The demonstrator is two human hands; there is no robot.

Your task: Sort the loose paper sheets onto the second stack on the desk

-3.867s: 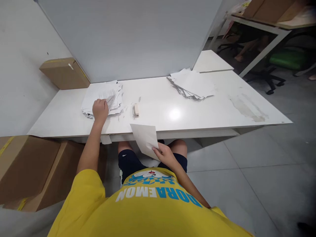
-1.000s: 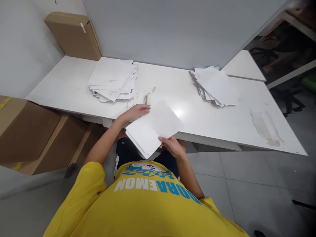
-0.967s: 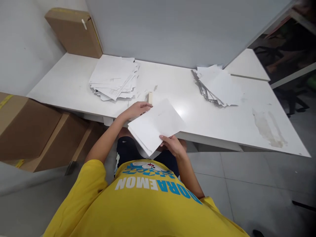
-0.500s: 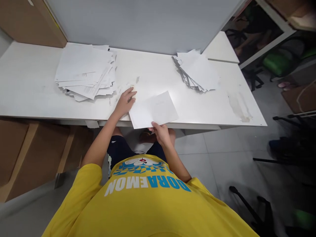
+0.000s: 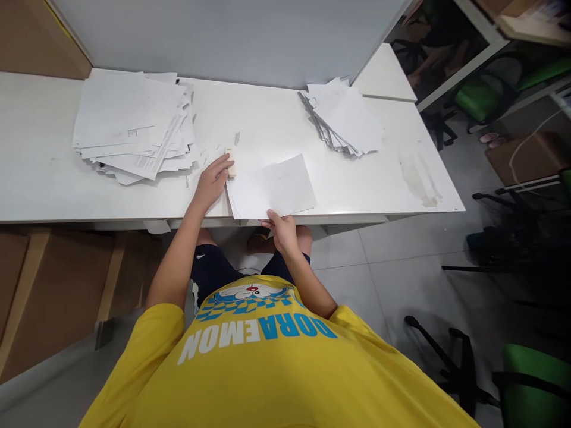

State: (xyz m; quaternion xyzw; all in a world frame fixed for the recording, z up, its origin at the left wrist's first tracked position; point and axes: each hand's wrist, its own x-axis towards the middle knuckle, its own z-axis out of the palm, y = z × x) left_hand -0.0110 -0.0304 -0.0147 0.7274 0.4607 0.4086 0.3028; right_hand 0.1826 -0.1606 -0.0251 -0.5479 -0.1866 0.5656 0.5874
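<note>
My right hand (image 5: 282,230) pinches the near edge of a few white paper sheets (image 5: 272,187), thumb on top and fingers below. The sheets lie flat over the front edge of the desk, one slightly out of line with the other. My left hand (image 5: 213,181) is closed on a small cream stapler (image 5: 231,166), which stands on the desk at the sheets' left corner. Part of the stapler is hidden by my fingers. A large, uneven stack of printed papers (image 5: 129,122) lies to the left. Farther right is a smaller fanned stack of papers (image 5: 341,116).
The white desk (image 5: 259,131) ends at a grey partition (image 5: 223,35) behind. A cardboard box (image 5: 40,41) stands at the back left, and more cartons (image 5: 71,279) are below the desk. Green chairs (image 5: 477,98) and a person's legs are off to the right.
My left hand has left the left stack and now grips the stapler. My right hand has turned the folded-looking sheets and brought them flat onto the desk edge. The view has shifted.
</note>
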